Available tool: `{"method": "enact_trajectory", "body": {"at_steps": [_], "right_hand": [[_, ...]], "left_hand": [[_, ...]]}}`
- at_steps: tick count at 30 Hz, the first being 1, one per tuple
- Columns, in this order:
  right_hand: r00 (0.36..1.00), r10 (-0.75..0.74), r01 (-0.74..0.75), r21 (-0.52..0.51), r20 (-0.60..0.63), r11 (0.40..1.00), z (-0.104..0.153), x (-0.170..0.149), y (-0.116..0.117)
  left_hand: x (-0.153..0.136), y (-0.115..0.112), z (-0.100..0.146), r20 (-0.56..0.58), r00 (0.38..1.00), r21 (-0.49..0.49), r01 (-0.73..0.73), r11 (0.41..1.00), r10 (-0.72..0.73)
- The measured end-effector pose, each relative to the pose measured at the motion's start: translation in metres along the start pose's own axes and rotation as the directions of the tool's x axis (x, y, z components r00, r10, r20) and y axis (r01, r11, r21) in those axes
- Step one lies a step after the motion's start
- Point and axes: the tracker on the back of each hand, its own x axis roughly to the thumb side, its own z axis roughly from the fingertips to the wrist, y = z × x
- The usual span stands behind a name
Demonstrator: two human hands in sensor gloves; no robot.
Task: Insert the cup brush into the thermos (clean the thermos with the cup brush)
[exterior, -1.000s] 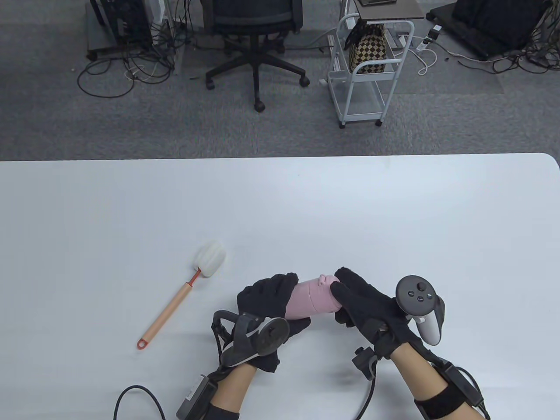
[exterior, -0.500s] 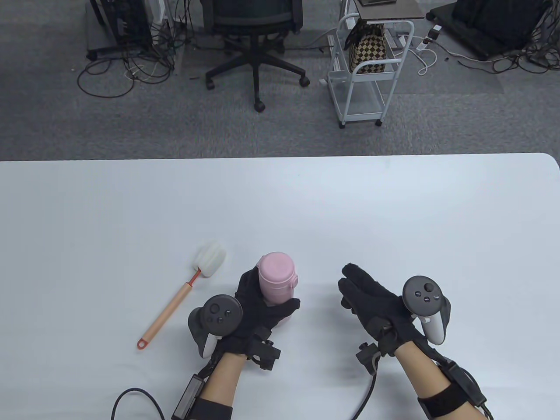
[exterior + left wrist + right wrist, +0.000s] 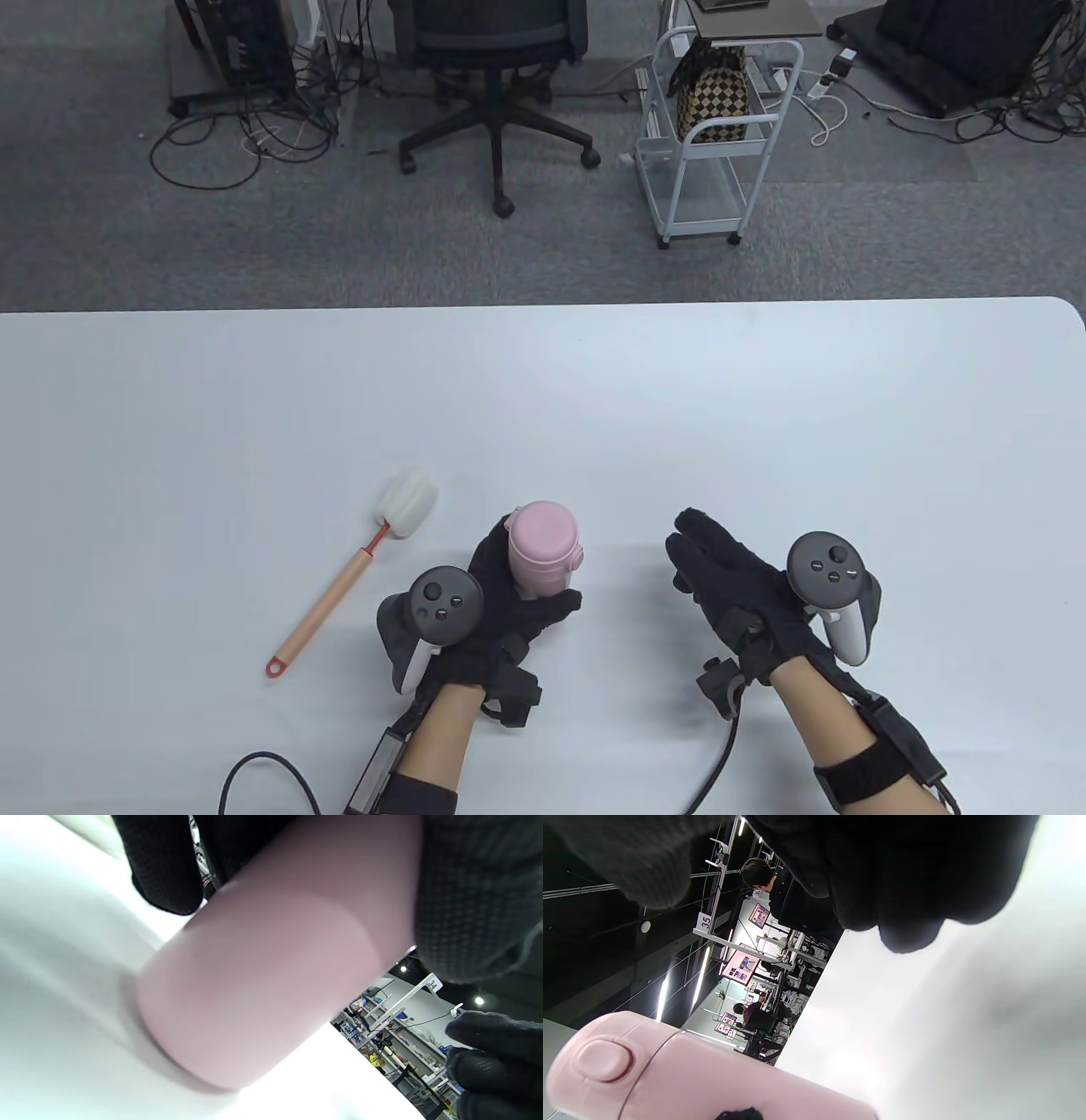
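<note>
Low in the frame, left of centre, my left hand (image 3: 501, 607) grips the pink thermos (image 3: 543, 556), fingers wrapped round its body so it stands upright on the white table (image 3: 764, 407) with its lid closed; in the left wrist view its base (image 3: 237, 1005) meets the tabletop under my gloved fingers (image 3: 475, 891). Lower right, my right hand (image 3: 738, 594) hangs above the table with the fingers loose and spread, holding nothing, well apart from the thermos. In the right wrist view the lid's round push button (image 3: 602, 1060) shows at the lower left, and a white tag above it reads "35". The left wrist view shows another tag reading "34". Left of the thermos, the cup brush (image 3: 356, 564) lies flat on the table, untouched, its white head (image 3: 407, 505) toward the upper right and its orange loop end toward the lower left. Beyond the table's far edge, an office chair (image 3: 492, 51) stands at top centre and a white cart (image 3: 721, 136) to its right holds a checkered bag.
</note>
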Motion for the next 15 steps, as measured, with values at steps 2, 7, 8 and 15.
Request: {"method": "enact_trajectory", "body": {"at_steps": [2,7,8,15], "right_hand": [[1.0,0.017,-0.017,0.001,0.007,1.0,0.0,0.001,0.001],[0.998,0.068,-0.068,0.001,0.018,0.998,0.001,0.0,0.002],[0.997,0.074,-0.074,0.0,0.019,0.997,0.001,0.0,0.001],[0.995,0.098,-0.097,-0.008,0.025,0.995,-0.001,0.0,-0.007]], "left_hand": [[-0.002,-0.001,0.0,-0.007,1.0,-0.032,-0.003,0.999,0.002],[-0.003,0.001,0.001,0.008,1.0,-0.061,0.003,0.998,-0.002],[-0.004,0.001,0.001,0.019,1.0,-0.063,0.007,0.998,-0.006],[-0.009,0.023,0.004,0.039,0.999,-0.186,-0.005,0.983,0.013]]}}
